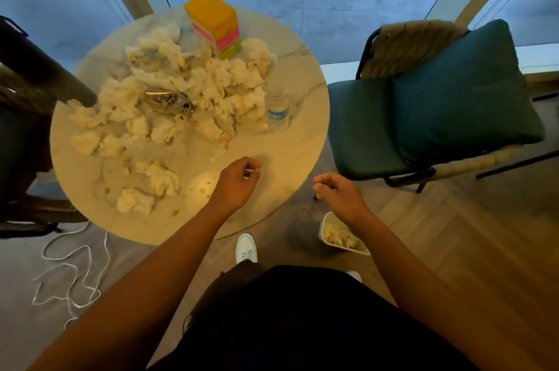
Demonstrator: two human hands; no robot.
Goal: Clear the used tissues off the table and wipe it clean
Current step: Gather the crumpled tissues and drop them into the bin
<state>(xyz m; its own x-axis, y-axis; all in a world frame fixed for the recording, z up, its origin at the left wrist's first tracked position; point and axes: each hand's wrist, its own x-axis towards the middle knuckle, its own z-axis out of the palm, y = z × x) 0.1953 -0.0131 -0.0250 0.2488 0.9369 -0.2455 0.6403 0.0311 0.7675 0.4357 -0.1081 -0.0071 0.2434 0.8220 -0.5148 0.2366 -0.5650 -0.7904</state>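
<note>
The left hand (239, 181) pinches a small tissue scrap (252, 171) above the tabletop (290, 140); the right hand (338, 192), its grip loose and empty, hovers over the floor bin (328, 230), probably ready to drop rubbish.

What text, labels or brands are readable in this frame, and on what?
None readable.
Water bottle: blue label band, print too blurred.
Wrapper among the tissues: coloured print, illegible.
Tissue box: yellow, pink and green panels, no legible text.
</note>
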